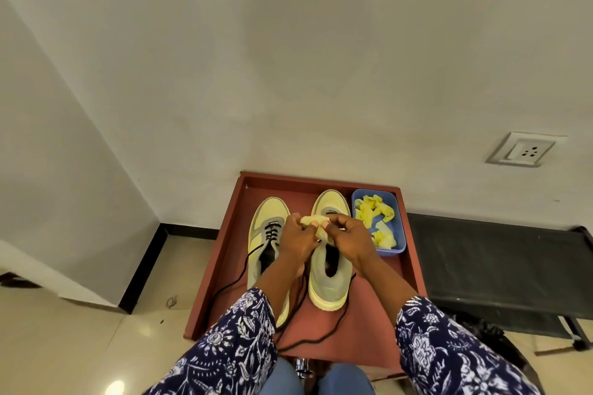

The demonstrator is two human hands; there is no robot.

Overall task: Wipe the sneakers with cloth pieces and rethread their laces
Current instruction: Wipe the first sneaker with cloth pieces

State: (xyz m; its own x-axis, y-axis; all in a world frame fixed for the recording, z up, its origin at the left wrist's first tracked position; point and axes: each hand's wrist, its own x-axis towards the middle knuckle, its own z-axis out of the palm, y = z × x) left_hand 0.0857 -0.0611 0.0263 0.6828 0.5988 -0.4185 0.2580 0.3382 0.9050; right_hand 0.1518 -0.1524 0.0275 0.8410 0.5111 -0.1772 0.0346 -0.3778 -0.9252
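Above the right sneaker (329, 279) on the red tray (385, 324), I see my left hand (298, 235) and right hand (348, 235) both pinching one yellow cloth piece (316, 221), fingers curled.

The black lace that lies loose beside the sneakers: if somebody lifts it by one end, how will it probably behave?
The black lace probably hangs limp, since it already curls in loose loops over the tray. It looks thin, so likely very light. One end trails off the tray's left edge, so it may drag or snag.
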